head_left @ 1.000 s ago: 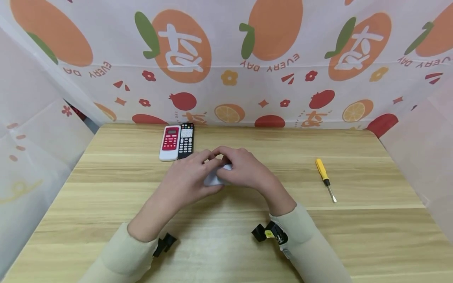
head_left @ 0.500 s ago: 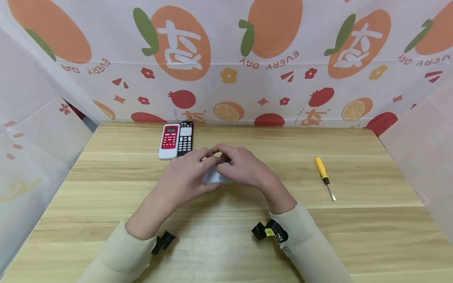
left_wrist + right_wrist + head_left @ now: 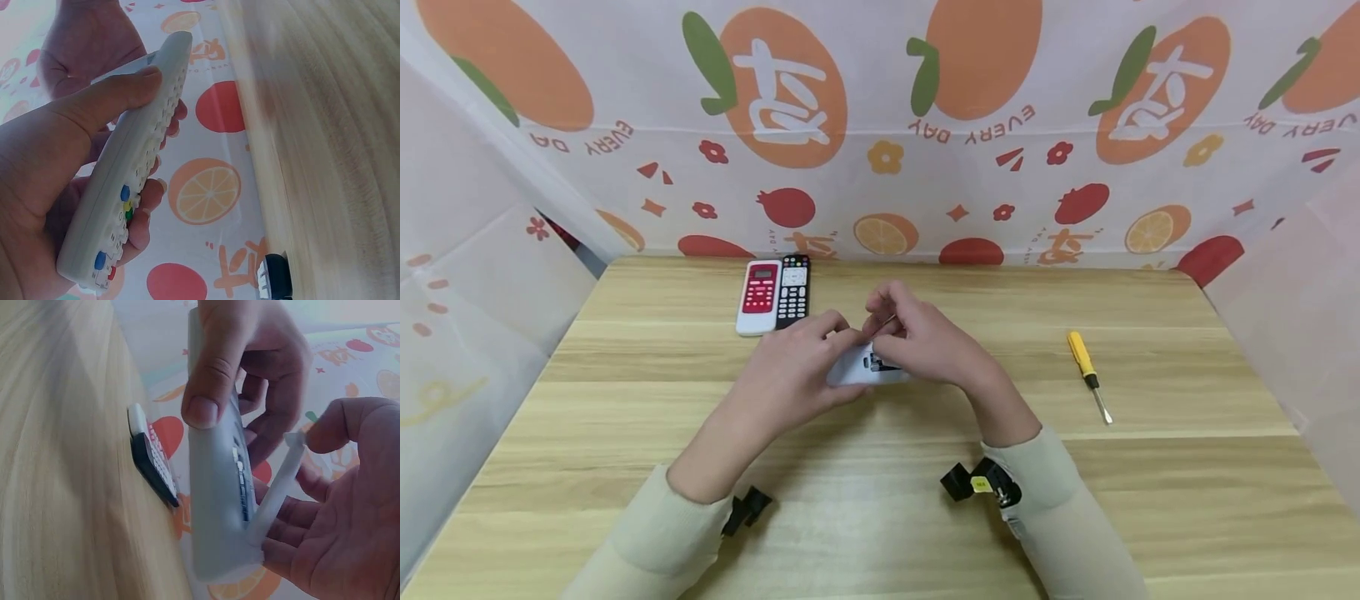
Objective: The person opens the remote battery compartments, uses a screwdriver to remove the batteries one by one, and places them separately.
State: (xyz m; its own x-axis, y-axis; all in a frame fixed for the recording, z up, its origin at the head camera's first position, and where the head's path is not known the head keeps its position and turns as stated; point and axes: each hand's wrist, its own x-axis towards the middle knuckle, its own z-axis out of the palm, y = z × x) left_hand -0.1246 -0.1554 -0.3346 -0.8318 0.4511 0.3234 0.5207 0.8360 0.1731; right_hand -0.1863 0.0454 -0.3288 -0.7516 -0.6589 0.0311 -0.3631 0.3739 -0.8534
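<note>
My left hand (image 3: 793, 367) grips a white remote control (image 3: 128, 169) above the table, thumb on one long edge and fingers under the other. Its keys, some coloured, show in the left wrist view; its back is turned up toward the head camera. In the right wrist view a white battery cover (image 3: 279, 487) stands tilted away from the remote's back, its lower end close to the remote's end. Beside it shows the uncovered battery compartment (image 3: 241, 478), dark inside with metal parts. My right hand (image 3: 932, 342) pinches the cover's raised end, thumb against it.
A white-and-red remote control (image 3: 760, 297) and a black one (image 3: 793, 292) lie side by side at the table's back left. To the right lies a yellow-handled screwdriver (image 3: 1090, 377). A fruit-patterned curtain (image 3: 887, 192) hangs behind the table's back edge.
My right hand has shifted slightly right and its fingers have lifted, with the battery cover now raised. The dark compartment has come into sight. The left hand holds the remote nearly still.
</note>
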